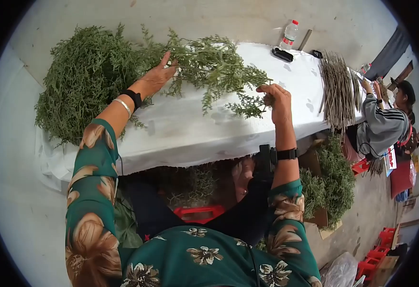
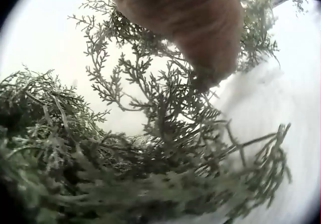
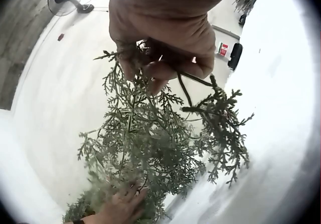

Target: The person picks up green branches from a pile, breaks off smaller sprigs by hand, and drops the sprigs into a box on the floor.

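A feathery green branch (image 1: 216,67), apparently artificial foliage, stretches over the white-covered table between both hands. At its right end my right hand (image 1: 280,103) pinches the stems, fingers curled inward; the right wrist view shows the stems (image 3: 185,86) coming out from under the fingertips. My left hand (image 1: 157,78) touches the branch's left part, its fingers extended among the leaves. Just left of it a large heap of the same greenery (image 1: 82,76) covers the table's end. In the left wrist view, foliage (image 2: 165,118) hides the left fingertips.
On the table (image 1: 180,129), a bundle of thin brown sticks (image 1: 336,91) lies right, near a water bottle (image 1: 290,34) and a black case (image 1: 282,55). More greenery (image 1: 333,182) fills a box below. Another person (image 1: 386,126) sits at the far right. A red stool (image 1: 200,214) is underneath.
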Action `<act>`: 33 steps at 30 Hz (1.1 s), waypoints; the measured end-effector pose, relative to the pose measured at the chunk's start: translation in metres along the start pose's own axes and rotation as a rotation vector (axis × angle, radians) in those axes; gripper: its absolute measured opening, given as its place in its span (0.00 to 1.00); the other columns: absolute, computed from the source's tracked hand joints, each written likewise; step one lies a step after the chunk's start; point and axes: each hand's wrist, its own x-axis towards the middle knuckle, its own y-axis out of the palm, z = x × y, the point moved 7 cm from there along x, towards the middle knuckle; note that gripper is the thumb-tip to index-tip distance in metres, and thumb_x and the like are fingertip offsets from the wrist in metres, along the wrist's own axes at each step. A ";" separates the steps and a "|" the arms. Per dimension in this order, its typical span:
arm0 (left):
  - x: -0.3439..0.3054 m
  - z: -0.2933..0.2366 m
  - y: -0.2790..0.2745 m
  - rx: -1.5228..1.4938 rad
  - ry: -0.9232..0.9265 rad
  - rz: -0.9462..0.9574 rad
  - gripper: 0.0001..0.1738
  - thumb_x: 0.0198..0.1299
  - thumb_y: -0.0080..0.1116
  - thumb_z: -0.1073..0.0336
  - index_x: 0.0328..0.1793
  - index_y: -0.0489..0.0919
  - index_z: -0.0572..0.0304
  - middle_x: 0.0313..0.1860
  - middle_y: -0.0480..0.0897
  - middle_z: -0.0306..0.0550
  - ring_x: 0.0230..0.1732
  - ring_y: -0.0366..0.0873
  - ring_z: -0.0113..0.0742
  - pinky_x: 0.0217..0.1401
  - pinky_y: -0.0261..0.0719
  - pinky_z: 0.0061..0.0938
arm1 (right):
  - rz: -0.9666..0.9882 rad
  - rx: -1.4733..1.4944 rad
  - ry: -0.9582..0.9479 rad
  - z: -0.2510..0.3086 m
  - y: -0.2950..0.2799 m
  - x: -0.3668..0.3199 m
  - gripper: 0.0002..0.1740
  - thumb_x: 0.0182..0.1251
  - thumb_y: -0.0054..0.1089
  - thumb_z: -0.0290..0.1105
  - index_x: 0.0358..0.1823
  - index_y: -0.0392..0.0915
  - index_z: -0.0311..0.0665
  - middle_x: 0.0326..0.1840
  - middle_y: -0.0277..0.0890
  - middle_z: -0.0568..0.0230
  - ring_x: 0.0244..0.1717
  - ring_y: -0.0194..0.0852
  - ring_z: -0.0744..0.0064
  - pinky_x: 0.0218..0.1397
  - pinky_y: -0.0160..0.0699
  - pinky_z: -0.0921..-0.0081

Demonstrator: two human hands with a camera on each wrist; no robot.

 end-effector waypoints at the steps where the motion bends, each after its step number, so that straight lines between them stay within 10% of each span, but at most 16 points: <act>1: -0.001 0.003 0.003 -0.018 -0.009 -0.033 0.25 0.54 0.51 0.68 0.61 0.71 0.58 0.57 0.73 0.39 0.64 0.64 0.35 0.75 0.38 0.58 | -0.019 0.037 -0.010 0.001 -0.002 0.001 0.09 0.54 0.60 0.33 0.25 0.81 0.34 0.24 0.79 0.69 0.18 0.61 0.85 0.23 0.60 0.84; 7: -0.005 0.033 0.044 -0.243 -0.062 0.098 0.26 0.51 0.56 0.66 0.60 0.73 0.56 0.56 0.75 0.40 0.61 0.67 0.35 0.75 0.37 0.56 | 0.059 -0.260 -0.161 0.016 0.025 -0.006 0.07 0.57 0.61 0.31 0.27 0.81 0.34 0.24 0.78 0.68 0.19 0.59 0.86 0.23 0.57 0.86; 13: -0.043 0.095 0.118 -0.989 -0.594 0.461 0.15 0.52 0.58 0.63 0.47 0.82 0.52 0.42 0.82 0.47 0.49 0.76 0.44 0.70 0.41 0.63 | 0.077 -0.660 -0.342 0.000 -0.003 0.005 0.06 0.56 0.64 0.29 0.27 0.82 0.34 0.18 0.74 0.73 0.17 0.56 0.87 0.20 0.53 0.85; 20: -0.028 0.086 0.120 -0.924 -0.608 0.583 0.11 0.50 0.59 0.63 0.40 0.86 0.49 0.39 0.83 0.49 0.43 0.78 0.48 0.67 0.47 0.59 | -0.283 -0.021 -0.142 0.005 -0.114 0.007 0.08 0.59 0.63 0.33 0.32 0.81 0.35 0.24 0.77 0.67 0.15 0.56 0.86 0.19 0.52 0.88; 26: 0.012 0.035 0.067 -0.616 -0.280 0.577 0.15 0.47 0.62 0.60 0.42 0.86 0.51 0.37 0.83 0.53 0.40 0.79 0.49 0.67 0.48 0.54 | -0.314 0.241 -0.107 0.018 -0.068 0.004 0.07 0.64 0.57 0.32 0.39 0.77 0.38 0.35 0.79 0.64 0.21 0.66 0.83 0.22 0.61 0.86; 33: -0.042 0.058 0.127 -2.233 -0.716 0.064 0.19 0.55 0.59 0.56 0.44 0.82 0.65 0.35 0.82 0.49 0.38 0.79 0.40 0.60 0.67 0.44 | -0.291 0.681 -0.307 0.014 -0.141 0.013 0.08 0.69 0.51 0.34 0.42 0.72 0.39 0.42 0.77 0.62 0.28 0.71 0.78 0.30 0.71 0.79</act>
